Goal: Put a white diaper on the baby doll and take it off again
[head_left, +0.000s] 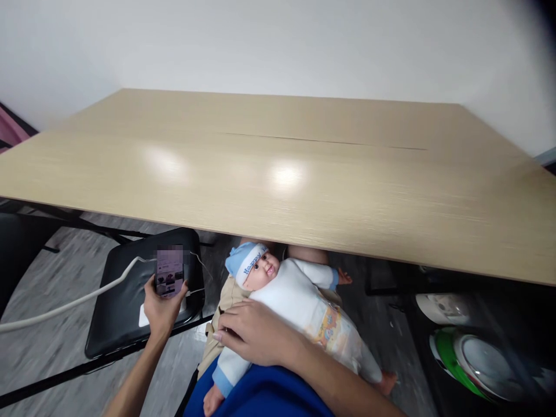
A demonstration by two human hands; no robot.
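My left hand [163,307] is closed around the lower part of a smartphone [169,271], held upright above a black chair seat, with its screen lit. On my lap lies a baby doll [282,289], face up, with a blue and white hat [247,262], a white top with blue cuffs and a printed diaper [336,333]. Across the doll's near shoulder and arm rests my right hand [256,333], its fingers curled loosely over it. Some of the fingertips are hidden from view.
A wide wooden table [278,191] spans the view ahead, its front edge above the doll's hat. The black folding chair [113,295] stands at left, crossed by a thick white cable [78,304]. At lower right sits a round green-rimmed item with a clear dome [482,359].
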